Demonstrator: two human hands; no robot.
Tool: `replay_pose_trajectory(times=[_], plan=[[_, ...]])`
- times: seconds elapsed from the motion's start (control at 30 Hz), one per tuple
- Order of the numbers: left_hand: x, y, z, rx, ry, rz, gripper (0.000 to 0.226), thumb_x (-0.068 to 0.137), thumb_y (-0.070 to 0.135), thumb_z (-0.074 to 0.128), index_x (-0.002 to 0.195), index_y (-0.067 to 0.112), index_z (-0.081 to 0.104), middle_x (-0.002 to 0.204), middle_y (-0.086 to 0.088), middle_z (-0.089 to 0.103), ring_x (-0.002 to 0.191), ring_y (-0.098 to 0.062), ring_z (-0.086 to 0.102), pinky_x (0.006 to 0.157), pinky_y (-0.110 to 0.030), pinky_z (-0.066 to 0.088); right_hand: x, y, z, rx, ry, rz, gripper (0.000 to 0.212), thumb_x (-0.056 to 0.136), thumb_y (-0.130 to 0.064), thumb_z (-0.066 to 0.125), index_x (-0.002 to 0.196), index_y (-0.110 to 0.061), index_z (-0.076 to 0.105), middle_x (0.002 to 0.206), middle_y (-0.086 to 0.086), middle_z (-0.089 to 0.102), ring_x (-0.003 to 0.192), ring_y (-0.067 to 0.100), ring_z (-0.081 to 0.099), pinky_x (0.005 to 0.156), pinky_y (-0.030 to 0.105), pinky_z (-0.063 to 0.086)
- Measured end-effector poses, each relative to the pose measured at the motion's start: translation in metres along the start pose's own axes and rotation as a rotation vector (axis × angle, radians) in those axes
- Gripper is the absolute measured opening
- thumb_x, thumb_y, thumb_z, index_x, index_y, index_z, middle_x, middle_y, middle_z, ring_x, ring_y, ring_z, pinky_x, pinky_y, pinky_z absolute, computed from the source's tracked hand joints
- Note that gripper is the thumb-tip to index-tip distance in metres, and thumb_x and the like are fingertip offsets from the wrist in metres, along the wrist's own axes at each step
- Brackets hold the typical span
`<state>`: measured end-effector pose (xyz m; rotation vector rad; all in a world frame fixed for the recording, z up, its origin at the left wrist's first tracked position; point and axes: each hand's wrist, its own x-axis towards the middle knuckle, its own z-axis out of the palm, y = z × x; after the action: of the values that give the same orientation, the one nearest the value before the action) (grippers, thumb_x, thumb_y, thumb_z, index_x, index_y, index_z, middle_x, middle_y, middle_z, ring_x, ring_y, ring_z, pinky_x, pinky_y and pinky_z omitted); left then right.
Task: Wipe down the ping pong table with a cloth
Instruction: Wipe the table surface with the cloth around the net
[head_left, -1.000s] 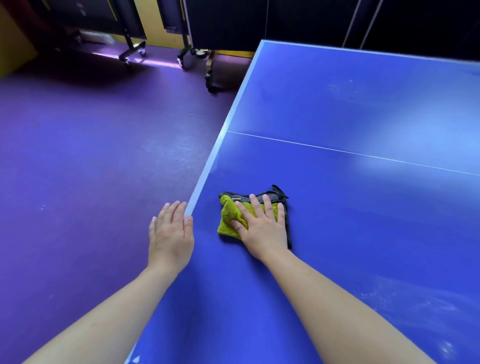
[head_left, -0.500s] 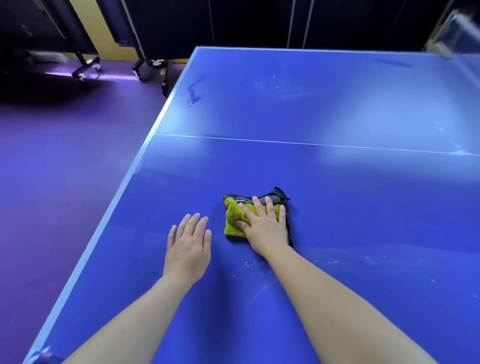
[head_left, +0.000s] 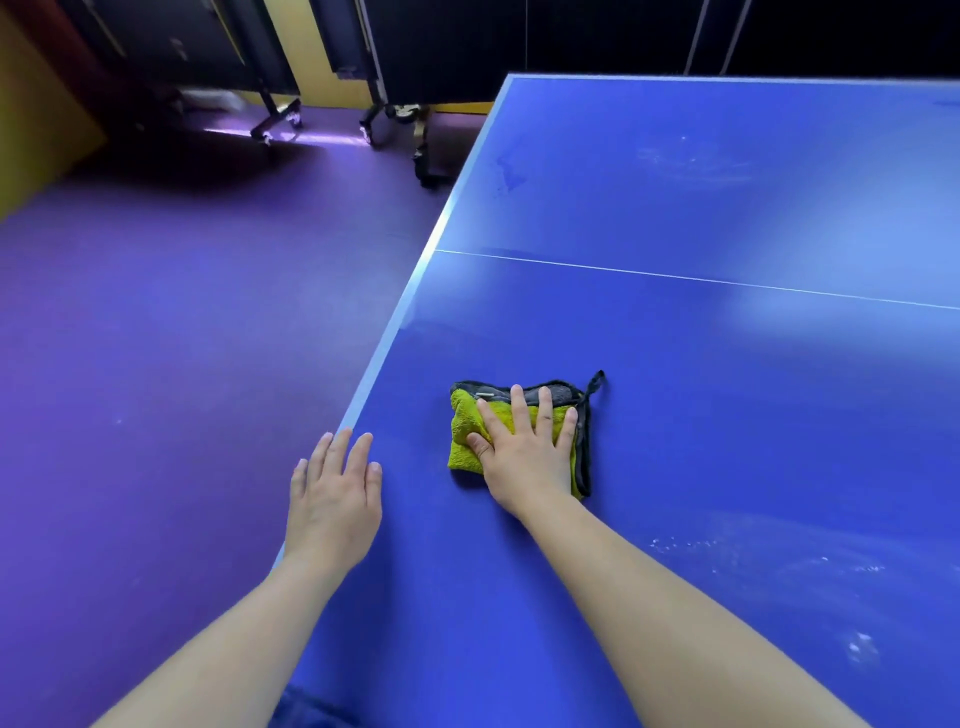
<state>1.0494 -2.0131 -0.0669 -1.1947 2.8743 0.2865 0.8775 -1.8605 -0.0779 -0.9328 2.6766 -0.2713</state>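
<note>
In the head view, the tabletop (head_left: 727, 415) is a smooth, hard blue board with a faint sheen. It has a pale strip along its left edge (head_left: 395, 332), and a thin white line (head_left: 675, 275) runs across it. Chalky, dusty smears (head_left: 753, 561) cloud the surface near the right forearm.

The cloth (head_left: 465, 436) is soft, fluffy yellow-green towelling folded into a thick, roughly rectangular pad. A dark grey layer with black hemming shows along its far and right sides.

The cloth lies flat on the tabletop, near the left edge and on the near side of the white line. The right hand (head_left: 524, 452) presses down on it with a flat palm and straight, spread fingers, covering its middle and right part without curling round it. The left hand (head_left: 332, 499) is just beside the cloth on the left and apart from it. It lies flat over the table's edge with its fingers straight, and it holds nothing.

The cloth is slightly wider than it is deep, and its longer side runs left to right, roughly along the white line. A small black loop (head_left: 597, 382) at its far right corner points away and to the right.

To the left is a matte purple floor (head_left: 182, 338). Beyond it, dark folded tables stand on wheeled frames (head_left: 275, 124).
</note>
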Motion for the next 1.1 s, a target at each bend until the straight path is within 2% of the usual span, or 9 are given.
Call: replay_pose_trajectory(times=[0.23, 0.37, 0.5, 0.67, 0.9, 1.1], plan=[[0.021, -0.081, -0.007, -0.1, 0.03, -0.026, 0.049, 0.107, 0.033, 0.032, 0.153, 0.019, 0.039, 0.162, 0.0, 0.031, 0.152, -0.019, 0.02, 0.122, -0.045, 0.018, 0.031, -0.139, 0.035, -0.007, 0.028, -0.087, 0.064, 0.098, -0.07, 0.016, 0.157, -0.045, 0.011, 0.169, 0.004, -0.005, 0.15, 0.037, -0.022, 0.113, 0.066, -0.018], [0.027, -0.104, -0.005, -0.159, 0.025, -0.046, 0.048, 0.107, 0.032, 0.033, 0.153, 0.017, 0.04, 0.161, 0.0, 0.034, 0.152, -0.019, 0.021, 0.123, -0.045, 0.019, 0.025, -0.144, 0.042, -0.042, 0.047, -0.101, 0.07, 0.093, -0.077, 0.015, 0.156, -0.046, 0.015, 0.169, 0.001, 0.002, 0.153, 0.034, -0.015, 0.116, 0.063, -0.012], [0.029, -0.096, -0.009, -0.192, 0.039, -0.071, 0.048, 0.107, 0.032, 0.032, 0.152, 0.016, 0.041, 0.16, -0.001, 0.036, 0.151, -0.02, 0.022, 0.123, -0.046, 0.019, 0.005, -0.126, 0.039, -0.042, 0.036, -0.146, 0.067, 0.095, -0.074, 0.016, 0.156, -0.046, 0.017, 0.169, -0.002, 0.005, 0.154, 0.029, -0.01, 0.119, 0.059, -0.009], [0.015, -0.052, -0.008, -0.185, 0.047, -0.001, 0.048, 0.107, 0.031, 0.034, 0.151, 0.016, 0.042, 0.159, -0.002, 0.037, 0.151, -0.022, 0.024, 0.122, -0.047, 0.019, -0.027, -0.084, 0.04, -0.013, 0.057, -0.173, 0.069, 0.091, -0.074, 0.011, 0.154, -0.047, 0.024, 0.168, -0.004, 0.012, 0.155, 0.027, -0.004, 0.12, 0.056, -0.011], [-0.026, 0.047, 0.0, -0.198, 0.042, 0.037, 0.049, 0.107, 0.034, 0.032, 0.152, 0.016, 0.041, 0.16, -0.002, 0.036, 0.151, -0.022, 0.022, 0.123, -0.045, 0.018, -0.086, 0.021, 0.03, -0.016, 0.112, -0.139, 0.066, 0.093, -0.074, 0.016, 0.153, -0.048, 0.026, 0.167, -0.005, 0.018, 0.155, 0.027, 0.002, 0.12, 0.056, -0.007], [-0.083, 0.148, 0.021, -0.154, -0.005, 0.121, 0.05, 0.108, 0.038, 0.028, 0.154, 0.022, 0.037, 0.163, 0.002, 0.029, 0.153, -0.019, 0.016, 0.124, -0.043, 0.014, -0.137, 0.139, 0.008, -0.034, 0.117, -0.102, 0.069, 0.09, -0.076, 0.008, 0.153, -0.051, 0.022, 0.167, -0.008, 0.014, 0.155, 0.024, -0.003, 0.12, 0.054, -0.009]])
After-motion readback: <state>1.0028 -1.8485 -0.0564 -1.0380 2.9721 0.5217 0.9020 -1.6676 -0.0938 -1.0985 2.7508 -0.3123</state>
